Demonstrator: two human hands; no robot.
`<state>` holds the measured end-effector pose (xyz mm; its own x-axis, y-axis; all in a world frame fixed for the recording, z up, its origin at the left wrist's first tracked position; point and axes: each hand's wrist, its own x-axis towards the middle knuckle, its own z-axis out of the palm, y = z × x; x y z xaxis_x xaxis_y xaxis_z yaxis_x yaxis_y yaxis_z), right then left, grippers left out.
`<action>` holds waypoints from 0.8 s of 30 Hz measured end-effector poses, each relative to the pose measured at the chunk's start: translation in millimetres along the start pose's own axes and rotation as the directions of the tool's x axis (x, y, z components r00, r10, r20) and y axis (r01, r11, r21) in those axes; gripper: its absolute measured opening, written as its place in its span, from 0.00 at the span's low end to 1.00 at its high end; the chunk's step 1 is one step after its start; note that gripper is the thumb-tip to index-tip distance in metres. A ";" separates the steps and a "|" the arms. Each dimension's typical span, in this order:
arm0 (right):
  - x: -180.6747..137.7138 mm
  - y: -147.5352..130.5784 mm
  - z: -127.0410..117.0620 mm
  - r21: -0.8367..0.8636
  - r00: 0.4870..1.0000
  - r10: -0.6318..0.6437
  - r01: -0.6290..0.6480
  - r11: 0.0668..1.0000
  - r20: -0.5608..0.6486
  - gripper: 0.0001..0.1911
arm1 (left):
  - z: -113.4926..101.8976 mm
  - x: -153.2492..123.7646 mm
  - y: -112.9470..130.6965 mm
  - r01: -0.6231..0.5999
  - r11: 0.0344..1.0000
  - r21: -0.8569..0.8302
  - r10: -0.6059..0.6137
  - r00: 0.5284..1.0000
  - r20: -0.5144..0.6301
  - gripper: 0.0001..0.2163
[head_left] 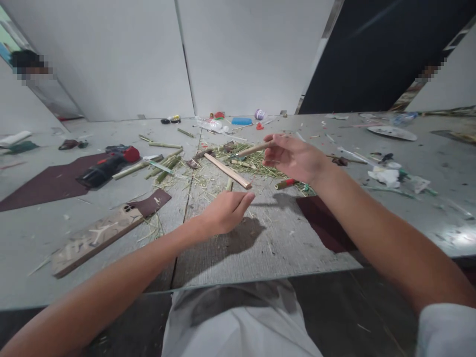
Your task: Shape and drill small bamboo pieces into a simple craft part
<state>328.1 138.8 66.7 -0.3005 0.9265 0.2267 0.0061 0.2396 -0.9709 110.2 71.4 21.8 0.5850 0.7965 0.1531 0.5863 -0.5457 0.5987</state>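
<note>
My right hand [293,157] hovers over a pile of green bamboo shavings [256,161] and grips a wooden-handled knife [250,149] that points left. My left hand [225,210] is curled, fingers pressed together, just above the grey table [260,238]; a short bamboo piece [229,184] pokes out beyond its fingertips, and I cannot make out whether the hand holds it. A pale wooden stick [227,171] lies diagonally between the two hands. A red-handled tool [286,184] lies under my right wrist.
A black and red power drill [107,166] rests on a dark mat at the left beside several bamboo sticks [163,166]. A patterned board [98,235] lies front left. Bottles and small items [230,119] line the back wall; a white plate [392,132] sits at far right.
</note>
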 end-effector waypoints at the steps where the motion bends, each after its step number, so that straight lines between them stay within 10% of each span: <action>1: 1.9 3.7 -1.8 -0.006 1.000 0.023 -0.023 1.000 0.011 0.17 | -3.6 -6.4 -1.0 0.007 0.999 0.052 -0.007 1.000 -0.003 0.23; 11: 7.1 -1.1 -14.1 -0.118 0.900 -0.235 0.206 0.971 -0.367 0.23 | -41.5 -54.7 -15.9 0.082 0.910 0.406 -0.153 0.977 0.146 0.24; 19: -19.8 16.9 11.5 0.123 0.989 -0.002 0.020 0.992 -0.148 0.26 | -80.7 -97.3 -50.9 0.334 0.865 0.373 -0.413 0.897 0.155 0.23; 24: -26.9 35.1 34.7 0.278 0.993 0.117 -0.116 0.954 0.011 0.29 | -130.0 -108.4 -50.1 0.566 0.666 0.487 -0.496 0.823 -0.278 0.30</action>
<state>303.3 112.3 23.8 -0.3081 0.9449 0.1104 -0.2244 0.0405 -0.9737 -55.4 46.3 77.4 0.0346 0.9983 0.0478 0.9939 -0.0393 0.1027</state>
